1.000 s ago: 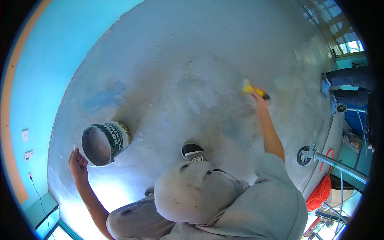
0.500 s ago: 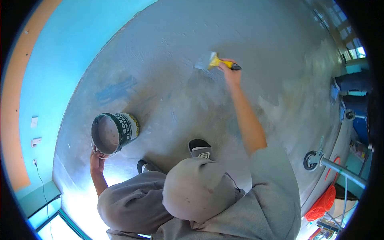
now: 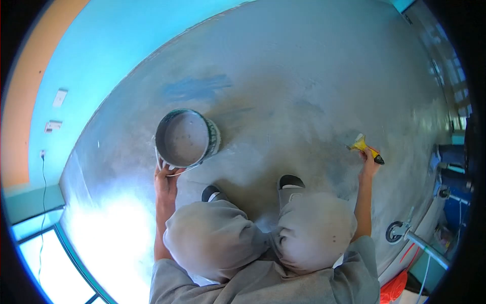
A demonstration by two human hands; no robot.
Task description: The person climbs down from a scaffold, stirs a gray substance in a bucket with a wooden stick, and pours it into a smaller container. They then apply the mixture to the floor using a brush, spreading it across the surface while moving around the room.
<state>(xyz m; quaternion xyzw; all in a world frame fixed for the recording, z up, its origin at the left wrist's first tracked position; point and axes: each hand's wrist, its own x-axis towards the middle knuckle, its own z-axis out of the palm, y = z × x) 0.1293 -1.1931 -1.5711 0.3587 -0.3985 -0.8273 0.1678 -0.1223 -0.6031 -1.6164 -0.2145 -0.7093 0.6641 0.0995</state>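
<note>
On the left, a dark green bucket (image 3: 214, 139) holds grey, mud-like material and tilts toward me. My left hand (image 3: 166, 180) is closed on the bucket at its near rim, beside the thin white handle. At the right, my right hand (image 3: 369, 163) grips a yellow scraper (image 3: 360, 144) with a black handle end; its blade is low over the grey floor (image 3: 283, 121). A blue smear (image 3: 197, 87) marks the floor beyond the bucket.
A turquoise wall (image 3: 116, 55) with sockets and a plugged-in cable runs along the left. On the right stand a metal frame with a caster wheel (image 3: 394, 232), a bundle of red cord (image 3: 394, 289), and another person's legs (image 3: 452, 154). My sandalled feet are on the floor.
My right hand has come back toward me and to the right with the scraper. The view has shifted, so the bucket and my left hand appear farther right. My knees are now side by side.
</note>
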